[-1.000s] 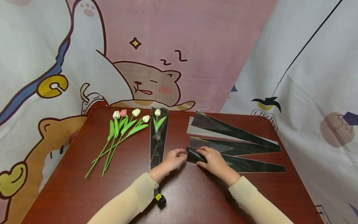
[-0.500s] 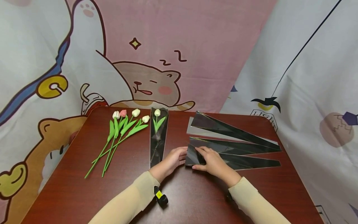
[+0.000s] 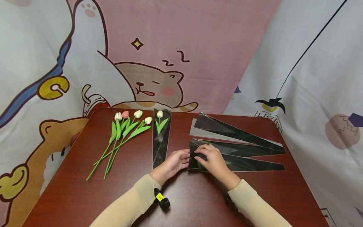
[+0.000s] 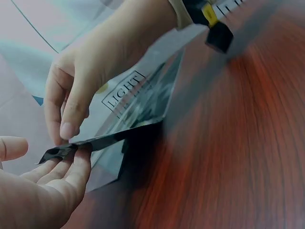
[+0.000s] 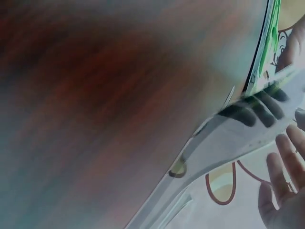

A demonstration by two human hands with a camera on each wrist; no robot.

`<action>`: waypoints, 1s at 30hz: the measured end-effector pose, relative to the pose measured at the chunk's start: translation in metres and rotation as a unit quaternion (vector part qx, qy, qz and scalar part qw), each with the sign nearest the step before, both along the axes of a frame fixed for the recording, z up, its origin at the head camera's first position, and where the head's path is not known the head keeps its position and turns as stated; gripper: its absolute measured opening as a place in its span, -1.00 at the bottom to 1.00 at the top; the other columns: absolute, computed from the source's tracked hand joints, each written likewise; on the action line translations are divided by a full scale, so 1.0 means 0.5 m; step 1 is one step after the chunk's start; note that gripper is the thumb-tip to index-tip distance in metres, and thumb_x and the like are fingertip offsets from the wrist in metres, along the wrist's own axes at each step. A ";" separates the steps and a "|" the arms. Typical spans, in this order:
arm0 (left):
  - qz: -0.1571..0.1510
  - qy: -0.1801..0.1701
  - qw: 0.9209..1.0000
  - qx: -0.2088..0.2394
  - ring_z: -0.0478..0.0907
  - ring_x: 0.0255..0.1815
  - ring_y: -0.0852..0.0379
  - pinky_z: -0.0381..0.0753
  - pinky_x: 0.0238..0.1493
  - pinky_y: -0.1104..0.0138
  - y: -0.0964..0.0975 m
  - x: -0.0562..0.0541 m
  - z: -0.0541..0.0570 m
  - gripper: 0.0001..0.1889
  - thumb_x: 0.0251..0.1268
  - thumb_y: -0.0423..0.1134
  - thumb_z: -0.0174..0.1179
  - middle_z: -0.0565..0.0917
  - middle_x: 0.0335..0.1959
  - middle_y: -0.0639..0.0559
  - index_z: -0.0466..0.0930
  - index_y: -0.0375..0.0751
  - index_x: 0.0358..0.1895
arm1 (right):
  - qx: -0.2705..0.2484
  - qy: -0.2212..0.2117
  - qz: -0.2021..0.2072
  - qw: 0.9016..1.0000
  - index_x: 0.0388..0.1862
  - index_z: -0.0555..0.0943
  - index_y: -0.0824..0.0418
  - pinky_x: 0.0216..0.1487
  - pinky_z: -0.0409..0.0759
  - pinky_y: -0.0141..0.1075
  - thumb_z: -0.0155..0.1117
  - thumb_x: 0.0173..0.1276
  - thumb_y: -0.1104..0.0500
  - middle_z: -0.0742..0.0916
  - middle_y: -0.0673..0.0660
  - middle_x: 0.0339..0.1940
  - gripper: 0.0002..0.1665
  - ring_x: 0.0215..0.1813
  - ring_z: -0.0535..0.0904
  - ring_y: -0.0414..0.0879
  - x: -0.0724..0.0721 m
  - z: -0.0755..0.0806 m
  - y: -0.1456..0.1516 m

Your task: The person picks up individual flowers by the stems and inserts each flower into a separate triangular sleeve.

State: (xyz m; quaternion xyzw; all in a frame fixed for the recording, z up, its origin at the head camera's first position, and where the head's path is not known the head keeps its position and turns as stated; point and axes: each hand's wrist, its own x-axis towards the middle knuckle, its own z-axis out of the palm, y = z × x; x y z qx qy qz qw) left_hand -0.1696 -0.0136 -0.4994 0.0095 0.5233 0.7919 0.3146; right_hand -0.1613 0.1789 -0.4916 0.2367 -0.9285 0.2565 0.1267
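Observation:
A dark see-through flower sleeve (image 3: pixel 195 164), wide end to the left, lies between my hands with that end raised. Beneath it rest the straight fingers of my left hand (image 3: pixel 176 161), its thumb apart from the film in the left wrist view. My right hand (image 3: pixel 212 159) hovers over the same end with bent, spread fingers. In the left wrist view the right hand's fingertips (image 4: pixel 57 139) meet the sleeve's edge, while a gap shows under the thumb. Dark finger shapes appear on the film (image 5: pixel 259 109) in the right wrist view.
Another sleeve (image 3: pixel 160 151) with a white tulip (image 3: pixel 160 114) in it lies left of my hands. Several loose artificial tulips (image 3: pixel 119 135) cross on the left. More dark sleeves (image 3: pixel 238 130) fan out at the right of the brown table (image 3: pixel 181 198). A cartoon cloth hangs behind.
The sleeve's wide end has spread flatter and shifted slightly toward the back. My right fingers have moved up onto it, away from its front edge. My left fingers have straightened beneath it.

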 end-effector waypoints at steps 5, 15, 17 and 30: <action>-0.015 -0.019 0.999 0.046 -0.03 0.46 -0.31 -0.01 0.45 -0.03 0.000 -0.001 0.005 -0.40 0.36 -0.29 -0.30 -0.01 0.43 -0.50 -0.08 -0.54 0.41 | -0.007 0.037 0.002 0.999 -0.21 0.72 0.02 0.03 0.47 -0.05 0.46 0.12 0.06 0.69 -0.08 -0.17 -0.77 -0.05 0.53 -0.12 -0.002 0.000 -0.011; -0.004 -0.050 0.995 0.083 -0.15 0.48 -0.31 -0.11 0.47 0.00 -0.001 -0.001 0.016 -0.39 0.34 -0.35 -0.32 -0.09 0.43 -0.54 -0.16 -0.56 0.41 | -0.043 0.054 -0.002 0.998 -0.31 0.74 0.04 -0.03 0.48 -0.07 0.46 0.11 0.14 0.70 -0.07 -0.25 -0.86 -0.11 0.53 -0.12 -0.006 -0.004 -0.014; -0.002 -0.047 0.996 0.078 -0.21 0.48 -0.34 -0.14 0.46 -0.02 -0.001 0.000 0.016 -0.39 0.35 -0.36 -0.31 -0.14 0.43 -0.55 -0.18 -0.57 0.41 | -0.047 0.055 0.000 0.997 -0.33 0.74 0.04 -0.07 0.48 -0.11 0.45 0.12 0.15 0.71 -0.07 -0.26 -0.89 -0.12 0.53 -0.13 -0.007 -0.005 -0.014; 0.066 -0.021 0.998 0.004 0.60 -0.09 0.18 0.58 0.00 0.31 0.004 0.006 0.004 -0.56 0.41 -0.37 -0.05 0.63 0.00 -0.14 0.26 -0.51 0.28 | -0.065 0.064 0.002 0.996 -0.35 0.73 0.03 -0.17 0.44 -0.17 0.40 0.16 0.14 0.73 -0.09 -0.26 -0.94 -0.14 0.54 -0.15 -0.011 -0.007 -0.014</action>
